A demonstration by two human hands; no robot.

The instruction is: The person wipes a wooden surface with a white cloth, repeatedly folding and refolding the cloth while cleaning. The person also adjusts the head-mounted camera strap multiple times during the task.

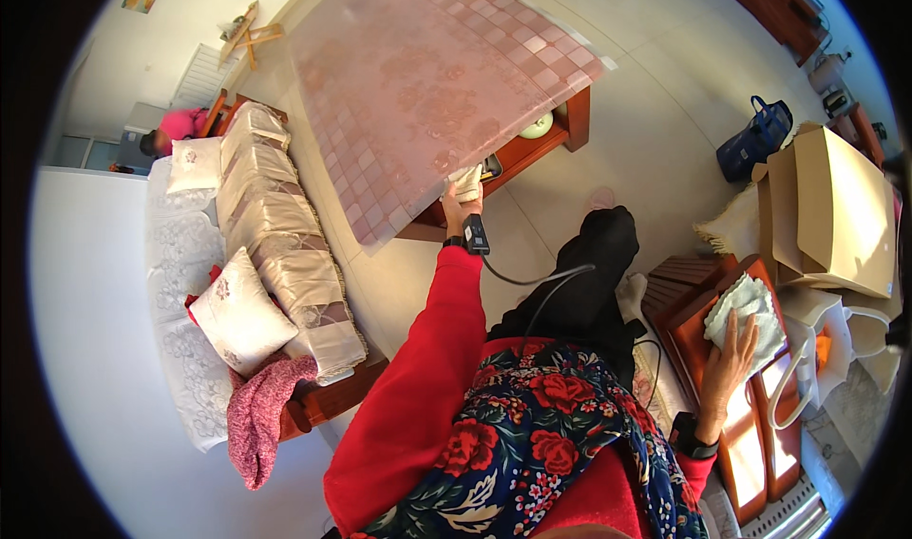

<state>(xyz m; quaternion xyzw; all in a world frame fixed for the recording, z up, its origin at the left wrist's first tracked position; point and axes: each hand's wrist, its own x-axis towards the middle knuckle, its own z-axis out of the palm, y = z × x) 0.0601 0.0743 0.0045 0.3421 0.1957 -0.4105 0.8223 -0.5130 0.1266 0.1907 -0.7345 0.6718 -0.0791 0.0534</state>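
At the near edge of the low table [408, 83], my left hand [456, 214] is closed on a cream cloth [465, 184], beside the shelf under the tabletop. The cloth hides part of its fingers. Off to the right, my right hand [730, 357] lies with fingers stretched out on a crumpled pale green cloth [741, 313]. That cloth rests on a reddish-brown wooden piece of furniture [689, 325], and my palm is turned down onto it.
A large open cardboard box [836, 211] and a white bag [819, 344] stand beside the wooden furniture. Further back is a dark blue bag [755, 142]. A covered sofa [275, 226] with cushions runs along the left. A cable [532, 280] hangs from my left wrist.
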